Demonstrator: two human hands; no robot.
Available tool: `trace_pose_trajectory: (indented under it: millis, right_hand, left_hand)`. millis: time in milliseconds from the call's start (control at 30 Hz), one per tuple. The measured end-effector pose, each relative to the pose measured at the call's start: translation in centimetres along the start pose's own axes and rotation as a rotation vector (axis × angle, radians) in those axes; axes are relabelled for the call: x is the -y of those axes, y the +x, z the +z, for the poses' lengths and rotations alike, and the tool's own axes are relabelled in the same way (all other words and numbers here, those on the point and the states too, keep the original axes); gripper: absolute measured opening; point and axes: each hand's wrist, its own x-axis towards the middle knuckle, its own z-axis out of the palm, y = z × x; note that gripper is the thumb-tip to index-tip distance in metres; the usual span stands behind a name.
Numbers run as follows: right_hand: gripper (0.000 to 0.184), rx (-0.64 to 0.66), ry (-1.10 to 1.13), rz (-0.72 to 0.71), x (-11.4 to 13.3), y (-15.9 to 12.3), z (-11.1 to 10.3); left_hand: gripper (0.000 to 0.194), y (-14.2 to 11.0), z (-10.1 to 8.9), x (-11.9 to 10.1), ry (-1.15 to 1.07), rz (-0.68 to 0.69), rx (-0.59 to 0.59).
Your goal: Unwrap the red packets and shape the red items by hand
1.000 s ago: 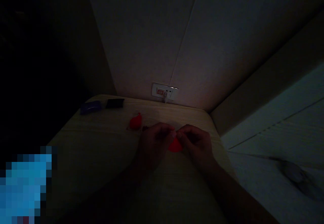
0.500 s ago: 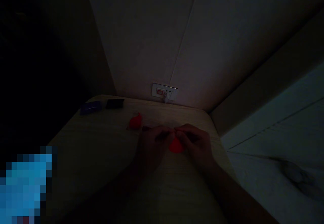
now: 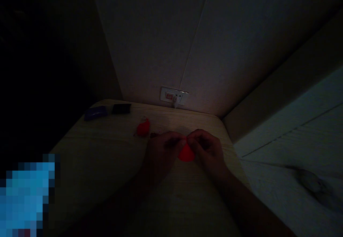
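In the dim head view, my left hand [image 3: 163, 155] and my right hand [image 3: 207, 149] meet over the table. Thumb and fingers of each are pinched at the narrow top of a red cone-shaped piece [image 3: 186, 154]. The piece widens downward toward me; its material is hard to make out. To the left of my hands lies a rounded red lump [image 3: 143, 128] with a thin, crumpled tip. A small dark object [image 3: 153, 135] pokes out just beyond my left hand, mostly hidden by it.
A purple packet [image 3: 95, 113] and a black packet [image 3: 121, 109] lie at the far left of the wooden table [image 3: 177, 197]. A socket panel [image 3: 174, 96] with a plug is on the wall behind. A pale panelled surface [image 3: 292, 137] borders the right side.
Both hands stay pinched on the red cone-shaped piece, with only small finger shifts at its top. The red lump and the packets have not moved on the table.
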Motion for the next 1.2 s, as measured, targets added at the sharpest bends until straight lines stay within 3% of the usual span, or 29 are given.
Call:
trace_pose_trajectory:
  millis: [233,600,867,1200]
  right_hand:
    - [0.017,-0.003,0.001,0.039,-0.11,0.29,-0.03]
    - [0.012,0.038,0.051,-0.002,-0.31,0.44,-0.18]
    - [0.007,0.060,-0.005,-0.113,0.10,0.21,-0.18]
    - [0.006,0.048,0.017,-0.078,-0.27,0.36,-0.20]
  left_hand:
    - [0.011,0.39,-0.05,0.02,-0.063,-0.030,-0.061]
    - [0.011,0.22,-0.23,-0.05,-0.001,-0.025,-0.009]
    - [0.015,0.50,0.07,-0.38,-0.012,-0.066,0.011]
    - [0.011,0.31,0.06,-0.15,-0.016,-0.058,0.031]
